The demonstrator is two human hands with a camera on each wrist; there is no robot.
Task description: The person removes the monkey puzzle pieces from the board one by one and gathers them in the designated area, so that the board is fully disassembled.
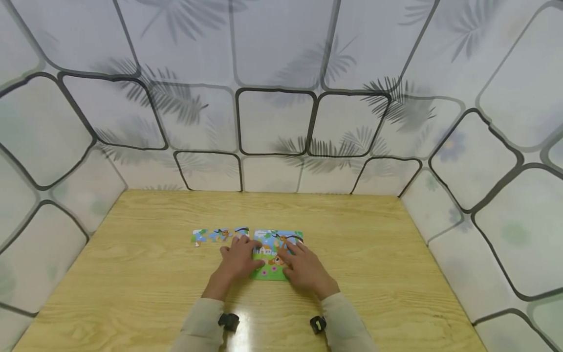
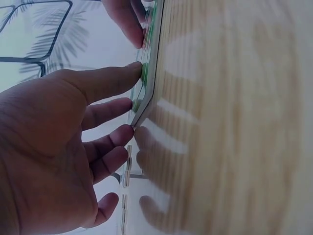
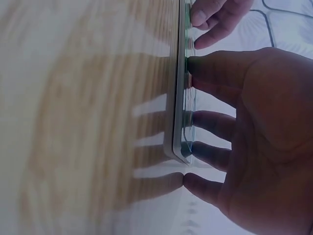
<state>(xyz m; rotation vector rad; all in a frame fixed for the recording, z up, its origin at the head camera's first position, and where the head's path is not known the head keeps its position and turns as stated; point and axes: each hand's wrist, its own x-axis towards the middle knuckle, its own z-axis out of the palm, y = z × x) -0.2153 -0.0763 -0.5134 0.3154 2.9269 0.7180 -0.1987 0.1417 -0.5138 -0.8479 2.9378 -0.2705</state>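
A picture jigsaw puzzle (image 1: 270, 274) lies flat on the table, showing a house, flowers and cartoon animals. At its left side my left hand (image 1: 239, 260) rests with thumb and fingertips on the board's edge. My right hand (image 1: 306, 270) covers part of its right side, fingers spread and fingertips on the picture. In the left wrist view the left hand's thumb (image 2: 112, 81) touches the green border. The right wrist view shows the right thumb (image 3: 215, 63) on the near edge, with the other fingers reaching along the board's side. Parts of the picture are hidden under both hands.
Loose puzzle pieces lie in a row left of the board: a green and blue piece (image 1: 200, 236), one with a brown animal (image 1: 222, 235) and one with a dark branch (image 1: 242, 230), partly behind the left hand. The wooden table (image 1: 360, 234) meets patterned walls (image 1: 272, 122).
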